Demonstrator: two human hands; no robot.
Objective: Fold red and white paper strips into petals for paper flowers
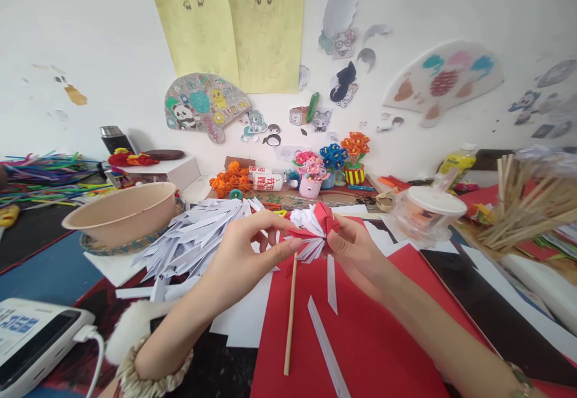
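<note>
Both my hands hold a red and white folded paper flower (315, 225) above a red paper sheet (369, 338). My left hand (246, 257) pinches the flower's left side with thumb and fingers closed on a red paper strip. My right hand (356, 251) grips the flower's right side, fingers curled round it. A thin wooden stick (291, 314) hangs down from under the flower, over the red sheet. Two loose white paper strips (327, 344) lie on the red sheet below my hands.
A pile of white paper strips (198, 232) lies left of my hands, beside a tan bowl (124, 211). A lidded clear cup (428, 211) and a bundle of wooden sticks (527, 205) stand at right. A white device with a cable (36, 338) sits bottom left. Small paper flower pots (331, 166) line the wall.
</note>
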